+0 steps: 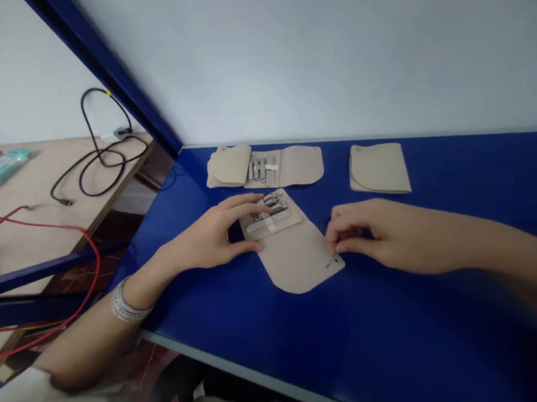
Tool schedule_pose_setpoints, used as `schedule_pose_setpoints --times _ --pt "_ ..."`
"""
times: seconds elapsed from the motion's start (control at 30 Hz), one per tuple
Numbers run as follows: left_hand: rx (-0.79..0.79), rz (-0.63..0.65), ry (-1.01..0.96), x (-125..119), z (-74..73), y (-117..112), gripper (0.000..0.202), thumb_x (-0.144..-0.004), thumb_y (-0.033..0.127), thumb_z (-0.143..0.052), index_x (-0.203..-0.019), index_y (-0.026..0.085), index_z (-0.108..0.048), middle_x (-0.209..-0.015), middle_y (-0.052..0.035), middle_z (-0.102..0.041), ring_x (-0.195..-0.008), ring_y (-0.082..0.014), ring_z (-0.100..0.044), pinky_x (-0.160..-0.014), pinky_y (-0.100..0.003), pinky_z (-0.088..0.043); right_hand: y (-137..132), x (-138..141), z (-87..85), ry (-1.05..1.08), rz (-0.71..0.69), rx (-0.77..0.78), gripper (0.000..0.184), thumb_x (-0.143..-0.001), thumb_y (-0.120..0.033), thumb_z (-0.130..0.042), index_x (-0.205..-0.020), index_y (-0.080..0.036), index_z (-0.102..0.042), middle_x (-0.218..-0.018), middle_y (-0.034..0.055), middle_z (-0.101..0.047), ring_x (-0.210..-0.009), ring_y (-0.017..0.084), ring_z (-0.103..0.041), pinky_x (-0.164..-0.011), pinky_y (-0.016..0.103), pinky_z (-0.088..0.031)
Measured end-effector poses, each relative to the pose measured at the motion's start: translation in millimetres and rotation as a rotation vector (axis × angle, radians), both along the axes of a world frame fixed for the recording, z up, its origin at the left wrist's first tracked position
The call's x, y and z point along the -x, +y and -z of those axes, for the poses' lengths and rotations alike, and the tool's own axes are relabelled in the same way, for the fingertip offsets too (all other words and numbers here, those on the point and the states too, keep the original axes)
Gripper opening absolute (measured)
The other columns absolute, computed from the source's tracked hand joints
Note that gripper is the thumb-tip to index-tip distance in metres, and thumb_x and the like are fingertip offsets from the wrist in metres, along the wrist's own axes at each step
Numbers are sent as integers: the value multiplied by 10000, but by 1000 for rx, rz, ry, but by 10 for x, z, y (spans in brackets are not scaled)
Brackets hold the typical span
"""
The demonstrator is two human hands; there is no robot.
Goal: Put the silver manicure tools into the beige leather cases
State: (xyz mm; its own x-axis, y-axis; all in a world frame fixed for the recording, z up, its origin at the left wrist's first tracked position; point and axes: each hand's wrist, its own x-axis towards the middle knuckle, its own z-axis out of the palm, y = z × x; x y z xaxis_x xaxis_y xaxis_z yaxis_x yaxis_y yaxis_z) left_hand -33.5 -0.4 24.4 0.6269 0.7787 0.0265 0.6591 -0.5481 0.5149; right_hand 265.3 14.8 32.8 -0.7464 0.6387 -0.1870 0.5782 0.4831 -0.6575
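An unfolded beige manicure case (295,256) lies slanted on the blue table, its wide flap toward me. Nail clippers (272,211) and a flat nail file (267,224) sit in its upper part, under a clear strap. My left hand (213,231) rests on the case, fingers stretched over the clippers and thumb at the flap's left edge. At the flap's right corner, beside a small dark mark and hole, my right hand (361,230) has thumb and fingertips pinched together. Whatever lies between those fingertips is hidden.
Behind stand another opened manicure case (301,165) with clippers showing and a folded one (229,165) overlapping it. A closed case (381,166) lies farther right. A black cable (101,150) and a red cable (95,264) are on the wooden table at left, past a blue frame bar.
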Motion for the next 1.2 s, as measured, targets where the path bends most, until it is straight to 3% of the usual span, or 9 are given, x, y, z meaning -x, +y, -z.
schedule_pose_setpoints --times 0.17,0.43,0.73,1.0,1.2 --pt "14 5 -37 2 -13 7 525 -819 374 -707 -1305 222 -580 -1468 -132 -473 -1360 -307 -453 -1109 -484 -423 89 -85 -42 -93 -5 100 234 -875 -256 -522 -797 -254 -742 -774 16 -702 -645 161 -610 -568 282 -444" --pt "30 -9 -45 -2 -6 16 529 -813 392 -711 -1301 236 -583 -1474 -120 -468 -1356 -304 -455 -1101 -478 -431 89 -92 15 -84 14 1 209 -853 -234 -549 -770 -246 -741 -729 20 -706 -551 148 -594 -484 254 -430" --pt "-29 -25 13 5 14 2 559 -801 432 -721 -1307 249 -572 -1449 -117 -496 -1355 -322 -440 -1119 -535 -356 86 -83 -3 -111 28 74 155 -815 -255 -592 -767 -252 -739 -716 20 -699 -553 159 -612 -484 261 -450" --pt "-31 -27 23 1 12 5 532 -814 416 -712 -1303 263 -570 -1464 -114 -477 -1357 -320 -433 -1108 -525 -354 62 -47 -26 -69 64 142 73 -780 -299 -667 -786 -250 -720 -655 9 -672 -553 159 -605 -492 268 -438" --pt "-24 -41 48 -13 -4 -5 534 -816 447 -701 -1302 270 -571 -1469 -96 -476 -1358 -318 -432 -1110 -508 -349 90 -49 -66 -90 55 247 245 -759 -443 -666 -826 -216 -731 -709 24 -691 -600 159 -599 -532 258 -424"
